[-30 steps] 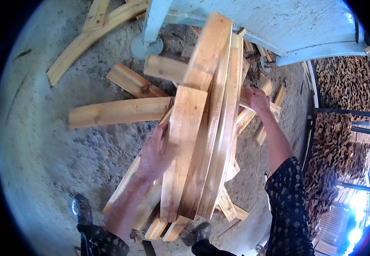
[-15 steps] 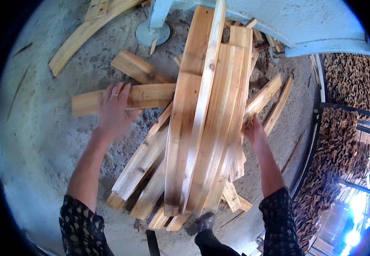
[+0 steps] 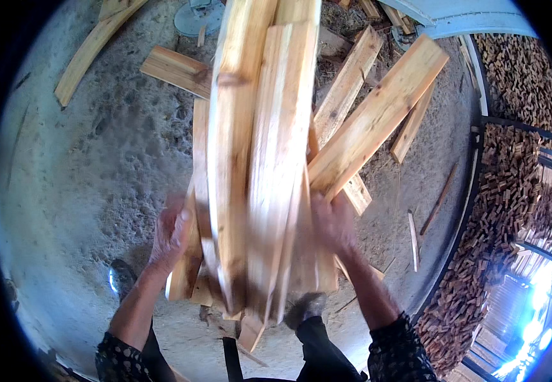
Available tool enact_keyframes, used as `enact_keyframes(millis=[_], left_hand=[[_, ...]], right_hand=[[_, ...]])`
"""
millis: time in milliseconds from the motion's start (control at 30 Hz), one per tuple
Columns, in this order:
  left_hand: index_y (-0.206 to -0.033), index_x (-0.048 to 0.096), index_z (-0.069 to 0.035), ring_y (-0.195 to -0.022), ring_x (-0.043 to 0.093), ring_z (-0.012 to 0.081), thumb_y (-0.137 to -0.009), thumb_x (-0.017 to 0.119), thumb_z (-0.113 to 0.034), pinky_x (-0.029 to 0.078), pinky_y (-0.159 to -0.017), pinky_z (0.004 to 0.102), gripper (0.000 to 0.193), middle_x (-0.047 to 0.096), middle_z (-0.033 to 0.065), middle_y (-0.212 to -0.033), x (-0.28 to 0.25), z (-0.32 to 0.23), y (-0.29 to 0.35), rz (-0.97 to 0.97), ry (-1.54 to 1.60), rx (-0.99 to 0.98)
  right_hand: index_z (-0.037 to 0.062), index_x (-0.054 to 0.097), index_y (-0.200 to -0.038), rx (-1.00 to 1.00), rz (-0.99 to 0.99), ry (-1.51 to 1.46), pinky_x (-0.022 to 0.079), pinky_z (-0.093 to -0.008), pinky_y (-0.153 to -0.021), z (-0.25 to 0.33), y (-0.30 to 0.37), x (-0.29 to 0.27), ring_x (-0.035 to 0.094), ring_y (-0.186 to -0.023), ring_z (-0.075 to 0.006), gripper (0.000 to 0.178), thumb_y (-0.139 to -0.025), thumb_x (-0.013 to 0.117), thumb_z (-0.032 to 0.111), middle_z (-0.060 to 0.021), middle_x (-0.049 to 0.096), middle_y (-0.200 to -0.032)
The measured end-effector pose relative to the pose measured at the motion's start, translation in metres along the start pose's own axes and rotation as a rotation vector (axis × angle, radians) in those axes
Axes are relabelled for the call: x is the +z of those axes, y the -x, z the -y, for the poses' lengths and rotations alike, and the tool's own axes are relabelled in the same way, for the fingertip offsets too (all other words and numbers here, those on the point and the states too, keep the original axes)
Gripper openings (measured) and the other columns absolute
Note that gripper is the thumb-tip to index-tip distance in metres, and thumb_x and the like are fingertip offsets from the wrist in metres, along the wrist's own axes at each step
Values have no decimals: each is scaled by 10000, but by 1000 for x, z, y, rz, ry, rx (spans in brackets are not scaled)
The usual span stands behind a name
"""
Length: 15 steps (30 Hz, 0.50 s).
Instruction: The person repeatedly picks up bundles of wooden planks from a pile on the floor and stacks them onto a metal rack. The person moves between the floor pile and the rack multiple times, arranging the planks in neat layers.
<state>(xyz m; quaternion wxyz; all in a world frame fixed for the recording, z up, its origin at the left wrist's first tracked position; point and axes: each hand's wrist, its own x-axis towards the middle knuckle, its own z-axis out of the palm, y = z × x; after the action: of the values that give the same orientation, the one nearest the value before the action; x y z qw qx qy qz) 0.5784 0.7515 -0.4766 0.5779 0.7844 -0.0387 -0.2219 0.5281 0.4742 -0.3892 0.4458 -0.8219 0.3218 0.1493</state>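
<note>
A long stack of pale wooden boards [image 3: 276,127] runs lengthwise in front of me, its near end close to my feet. At its left side my left hand [image 3: 173,230] is closed on the edge of a wooden board [image 3: 187,270], the fingertips partly hidden and blurred. My right hand [image 3: 333,224] is on the right side of the stack, against the boards and just below the near end of a slanting plank [image 3: 381,118]. Motion smears its fingers, so their grip is unclear. Another plank [image 3: 351,83] slants away beneath that one.
A short board [image 3: 175,70] and a curved board [image 3: 91,51] lie on the concrete floor to the left. A round metal foot [image 3: 198,18] stands at the far side. Thin offcuts [image 3: 414,239] are scattered at right. Beyond a dark edge are large heaps of wood pieces [image 3: 460,280].
My left hand has moved nearer to me and right, against the stack; the crosswise board it touched no longer lies out left. My right hand has moved nearer and left. The stack has shifted left.
</note>
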Motion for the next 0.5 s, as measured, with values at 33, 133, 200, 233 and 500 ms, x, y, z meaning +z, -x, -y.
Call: enact_keyframes(millis=[33, 133, 200, 233, 500], left_hand=[[-938, 548, -3, -801, 495, 232, -825, 382, -555, 381, -733, 388, 587, 536, 137, -898, 2, 6, 6, -51, -52, 99], [-1156, 460, -15, -1046, 448, 260, -779, 424, -611, 335, -913, 363, 705, 471, 166, -1153, -13, 44, 32, 41, -44, -10], [-1237, 382, -20, -1125, 399, 230, -747, 452, -648, 318, -950, 358, 800, 430, 154, -1221, -30, 66, 48, 145, 111, -189], [-1278, 343, -23, -1164, 374, 216, -731, 467, -667, 309, -968, 356, 855, 410, 147, -1255, -33, 74, 53, 163, 232, -310], [-1351, 235, -47, -1211, 338, 289, -761, 234, -737, 274, -1000, 406, 908, 292, 192, -1354, -48, 14, 25, -26, 668, -756]], right_hand=[[-11, 437, -1143, 37, 43, -42, 442, -358, -799, -8, 11, 10, 572, -902, -255, 413, -873, 455, 302, -202, 592, -938], [-6, 434, -1139, 161, 132, -75, 448, -380, -793, -16, 43, 39, 583, -871, -299, 409, -866, 452, 299, -205, 600, -910], [-5, 418, -1168, 49, 183, 98, 425, -429, -832, -29, 55, 50, 535, -964, -359, 470, -852, 481, 337, -236, 529, -1073], [-4, 412, -1181, -82, 132, 221, 414, -439, -848, -39, 62, 51, 512, -1001, -374, 493, -848, 485, 353, -244, 496, -1126], [-26, 130, -1356, 64, 109, -475, 142, -353, -1049, -51, 56, 80, 189, -1291, -257, 724, -880, 383, 457, -178, 210, -1391]])
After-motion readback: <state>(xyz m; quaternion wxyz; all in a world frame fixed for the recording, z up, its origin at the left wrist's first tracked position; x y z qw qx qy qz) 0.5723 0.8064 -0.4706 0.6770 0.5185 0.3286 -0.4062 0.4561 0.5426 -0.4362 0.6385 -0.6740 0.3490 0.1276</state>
